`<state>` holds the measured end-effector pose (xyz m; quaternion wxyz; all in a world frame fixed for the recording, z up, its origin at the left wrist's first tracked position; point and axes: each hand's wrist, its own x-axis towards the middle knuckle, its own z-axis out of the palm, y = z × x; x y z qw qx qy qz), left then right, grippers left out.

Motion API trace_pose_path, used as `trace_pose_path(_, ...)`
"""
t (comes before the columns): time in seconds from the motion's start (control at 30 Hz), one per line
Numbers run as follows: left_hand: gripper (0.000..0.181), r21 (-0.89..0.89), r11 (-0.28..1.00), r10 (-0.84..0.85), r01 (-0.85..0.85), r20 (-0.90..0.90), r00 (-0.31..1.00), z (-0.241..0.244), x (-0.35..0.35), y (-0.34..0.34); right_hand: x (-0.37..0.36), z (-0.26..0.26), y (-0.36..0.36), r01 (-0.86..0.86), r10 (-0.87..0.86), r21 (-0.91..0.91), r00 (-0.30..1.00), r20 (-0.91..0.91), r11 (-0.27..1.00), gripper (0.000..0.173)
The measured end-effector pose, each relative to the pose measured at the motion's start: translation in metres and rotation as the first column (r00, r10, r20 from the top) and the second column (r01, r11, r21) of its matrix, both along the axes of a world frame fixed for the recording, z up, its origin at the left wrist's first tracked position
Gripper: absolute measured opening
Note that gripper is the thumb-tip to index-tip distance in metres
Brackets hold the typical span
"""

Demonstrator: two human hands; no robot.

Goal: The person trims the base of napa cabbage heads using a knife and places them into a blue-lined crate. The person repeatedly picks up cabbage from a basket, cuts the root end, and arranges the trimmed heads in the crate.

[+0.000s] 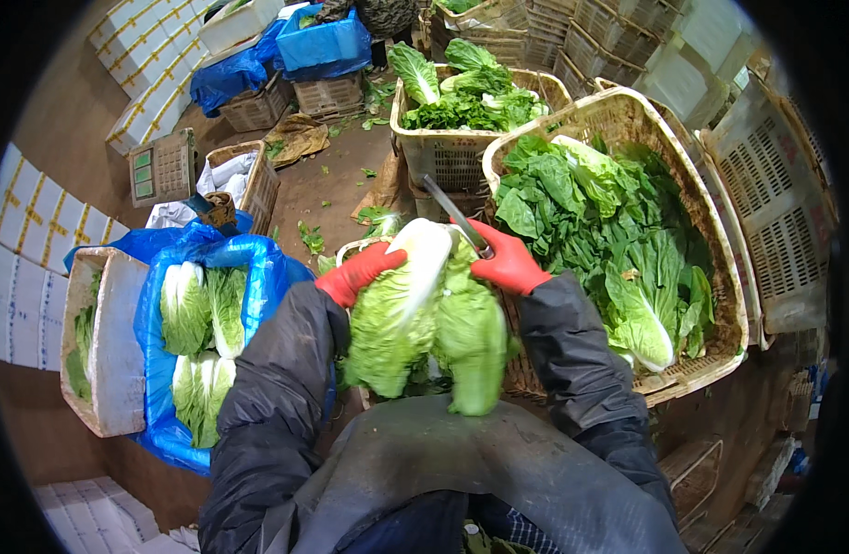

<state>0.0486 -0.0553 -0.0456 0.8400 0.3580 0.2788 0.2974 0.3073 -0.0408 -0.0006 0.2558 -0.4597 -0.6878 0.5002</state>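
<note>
My left hand, in a red glove, grips a head of napa cabbage above my lap, its white stem end up. In my right hand, also red-gloved, is a knife with its blade pointing up and to the left. The right hand is against the cabbage's outer leaves, which hang down, slightly blurred. At the left, more cabbages lie in a box lined with blue plastic. To the right, a large plastic crate holds leafy greens and loose cabbage leaves.
Another crate of greens stands ahead. A foam box adjoins the blue-lined box. Beyond are a scale, a crate with white bags and blue-lined containers. Taped white boxes line the left; stacked crates stand right.
</note>
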Motion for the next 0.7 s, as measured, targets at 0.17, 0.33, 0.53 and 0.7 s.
trace_pose_path(0.17,0.056,0.048,0.998,0.036,-0.041,0.103,0.994,0.003,-0.029,-0.021,0.053,-0.020,0.032,-0.126,0.096,-0.207,0.984,-0.150,0.970,0.050)
trace_pose_path(0.33,0.064,-0.103,0.934,0.355,-0.343,0.403,0.844,0.052,0.006,-0.047,0.024,-0.072,0.005,0.168,-0.197,0.125,0.940,0.277,0.978,0.049)
trace_pose_path(0.53,0.053,-0.071,0.938,0.344,-0.340,0.051,0.937,-0.035,0.002,-0.018,-0.034,-0.102,-0.036,-0.046,-0.426,-0.594,0.653,-0.626,0.803,0.063)
trace_pose_path(0.7,0.086,0.272,0.941,0.259,-0.201,-0.198,0.945,-0.067,0.000,-0.022,-0.031,-0.087,-0.043,0.188,-0.429,-0.535,0.824,-0.370,0.824,0.064)
